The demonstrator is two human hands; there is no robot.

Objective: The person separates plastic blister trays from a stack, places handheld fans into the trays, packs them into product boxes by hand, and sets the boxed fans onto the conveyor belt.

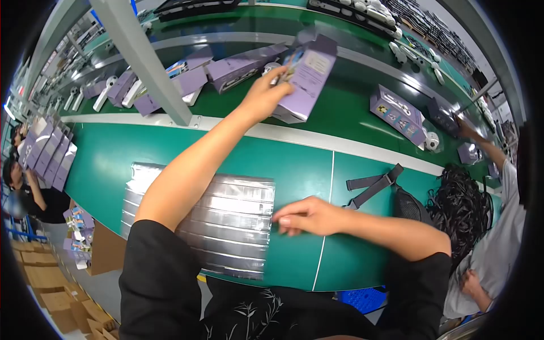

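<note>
My left hand (266,93) is stretched forward over the green line and grips a purple printed carton (310,76) by its near left side. The carton is tilted, with a flap raised at its top. Below, on the green table (300,161), lies a stack of clear plastic sleeves (232,226), partly covered by my left forearm. At the right edge of the stack is my right hand (311,216), fingers curled together and thumb close to the index finger. Its fingertips reach the plastic edge; whether something thin is between them I cannot make out.
Several purple cartons (241,67) stand along the line, one more (398,115) farther right. A grey metal post (141,56) rises at the left. A black strap (374,186) and a heap of black cords (462,207) lie right. Co-workers are at both sides.
</note>
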